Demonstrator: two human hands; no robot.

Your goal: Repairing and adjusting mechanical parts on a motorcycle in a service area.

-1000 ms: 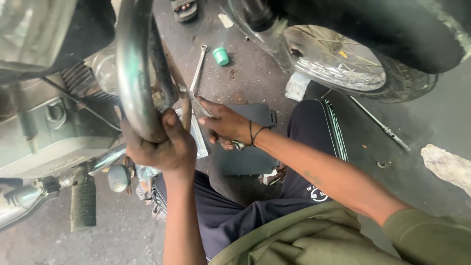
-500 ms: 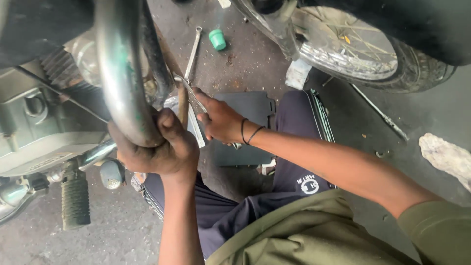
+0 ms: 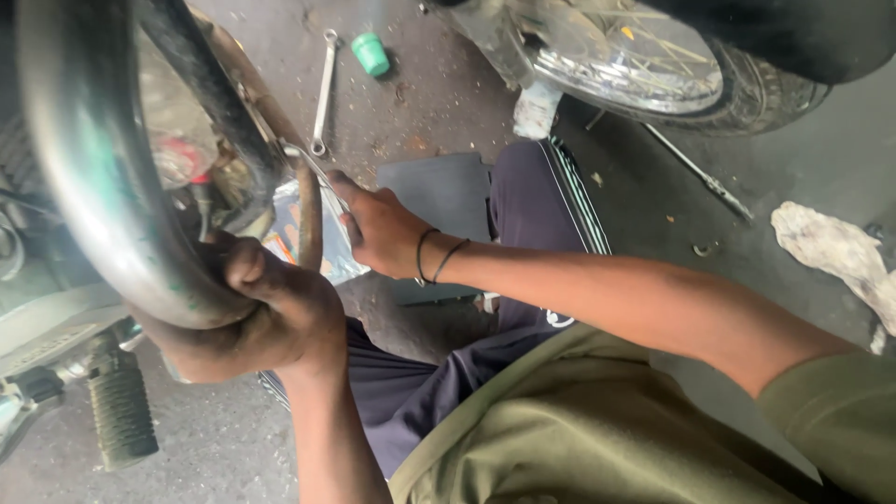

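Head view, looking down on a person seated on a concrete floor (image 3: 439,93) beside a motorcycle. A curved chrome exhaust pipe (image 3: 84,187) sweeps from the top left corner down to the lower left, where it ends in the left hand (image 3: 271,317); that hand is wrapped around the pipe from below, fingers curled tight over its lower bend. Behind the pipe runs a dark frame tube (image 3: 210,103), and below it a ribbed rubber footpeg (image 3: 121,415) hangs near the bottom left edge. At the top right stands a spoked wheel (image 3: 635,56) with its tyre, well apart from both hands. The person's leg in dark purple trousers (image 3: 532,205) with a striped side lies between the wheel and the pipe, and an olive shirt (image 3: 597,439) fills the lower right. The right hand (image 3: 378,229), with 2 dark bands at the wrist, is closed around a slim metal tool (image 3: 313,168) whose tip reaches the frame just beside the pipe; the kind of tool cannot be told. A grey mat (image 3: 448,191) lies under this hand. A pale rag (image 3: 831,247) rests on the floor at the right edge. Farther up lie 1 combination spanner (image 3: 324,89) and, just beside it, a small green cap (image 3: 371,53).
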